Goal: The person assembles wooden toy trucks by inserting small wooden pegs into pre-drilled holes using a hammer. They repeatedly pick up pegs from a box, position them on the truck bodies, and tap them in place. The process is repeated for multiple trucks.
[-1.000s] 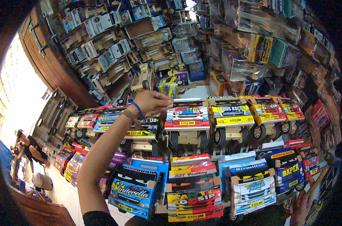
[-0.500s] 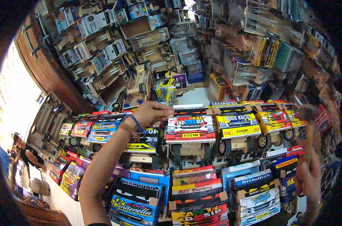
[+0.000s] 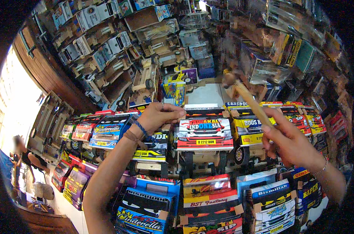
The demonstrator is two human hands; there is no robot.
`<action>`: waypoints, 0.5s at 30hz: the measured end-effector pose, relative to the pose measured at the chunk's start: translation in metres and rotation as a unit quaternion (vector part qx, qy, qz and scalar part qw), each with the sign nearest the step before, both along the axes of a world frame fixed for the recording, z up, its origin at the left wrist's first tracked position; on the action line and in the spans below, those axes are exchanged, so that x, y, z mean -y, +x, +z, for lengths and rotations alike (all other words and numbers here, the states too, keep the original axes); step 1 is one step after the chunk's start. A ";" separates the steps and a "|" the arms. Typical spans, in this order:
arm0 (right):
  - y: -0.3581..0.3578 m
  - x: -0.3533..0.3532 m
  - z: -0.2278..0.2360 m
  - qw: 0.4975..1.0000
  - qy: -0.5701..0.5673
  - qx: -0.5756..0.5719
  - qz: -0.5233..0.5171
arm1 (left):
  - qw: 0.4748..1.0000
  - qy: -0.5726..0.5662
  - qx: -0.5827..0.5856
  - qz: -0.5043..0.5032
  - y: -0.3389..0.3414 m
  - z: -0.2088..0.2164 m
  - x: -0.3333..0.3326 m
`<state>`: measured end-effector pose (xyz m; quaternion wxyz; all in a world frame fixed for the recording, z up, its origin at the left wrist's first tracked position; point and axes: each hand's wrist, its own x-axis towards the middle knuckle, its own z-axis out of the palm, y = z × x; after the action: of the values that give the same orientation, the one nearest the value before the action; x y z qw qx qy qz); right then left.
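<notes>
In front of me stands a wooden toy truck (image 3: 205,133) with a white, red and black printed front. At its upper left corner my left hand (image 3: 161,116) is closed in a pinch, thumb and forefinger on a small tan tab (image 3: 182,116). A matching tan tab (image 3: 225,114) sits on the truck's upper right corner. My right hand (image 3: 288,142) grips a hammer (image 3: 251,102) by its light wooden handle. The hammer's head, blurred by motion, is raised beyond the truck and to its right. A yellow and black toy truck (image 3: 250,136) lies behind that hand, partly hidden.
More toy trucks line the row on both sides, including a blue one (image 3: 113,130). Nearer me are several truck cabs, among them a blue one (image 3: 143,208) and a white one (image 3: 273,210). Stacked trucks fill the back. A person (image 3: 26,156) is at the far left.
My right hand has swung the hammer from the far right in toward the middle truck. My left hand keeps its pinch at the truck's corner. The view has shifted slightly.
</notes>
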<state>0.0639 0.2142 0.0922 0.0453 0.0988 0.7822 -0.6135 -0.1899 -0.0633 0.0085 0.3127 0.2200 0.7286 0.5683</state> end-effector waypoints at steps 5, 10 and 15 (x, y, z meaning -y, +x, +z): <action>-0.018 0.007 -0.002 0.988 0.148 0.023 0.028 | 1.000 -0.018 0.005 0.008 -0.001 -0.002 0.000; -0.032 0.009 -0.006 0.972 0.224 -0.027 0.065 | 1.000 0.003 0.001 0.006 -0.001 -0.004 0.000; -0.033 0.014 -0.010 0.954 0.271 -0.074 0.101 | 1.000 -0.010 -0.018 -0.004 -0.002 -0.004 0.002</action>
<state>0.0314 0.2002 0.0826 0.0204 -0.0181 0.9262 -0.3761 -0.1914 -0.0648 0.0043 0.3039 0.2296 0.7390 0.5557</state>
